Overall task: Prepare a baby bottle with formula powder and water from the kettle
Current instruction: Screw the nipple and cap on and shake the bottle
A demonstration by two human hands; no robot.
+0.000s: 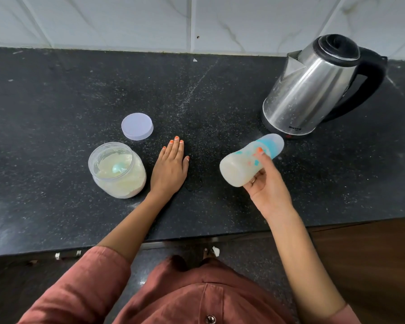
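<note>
My right hand (264, 181) grips a capped baby bottle (241, 162) above the black counter (56, 113). The bottle is tilted almost flat, its base toward me and its clear cap pointing at the kettle; milky liquid fills it and it looks blurred. My left hand (170, 164) rests flat on the counter, fingers straight, just right of the open formula jar (117, 170). That clear jar holds pale powder with a teal scoop (118, 168) lying in it. The steel kettle (313, 87) with a black handle and closed lid stands at the back right.
The jar's white lid (137, 126) lies on the counter behind the jar. A tiled wall (197, 19) runs along the back. The counter's front edge (197, 238) is near my body, with a brown wooden surface (372, 265) at the lower right.
</note>
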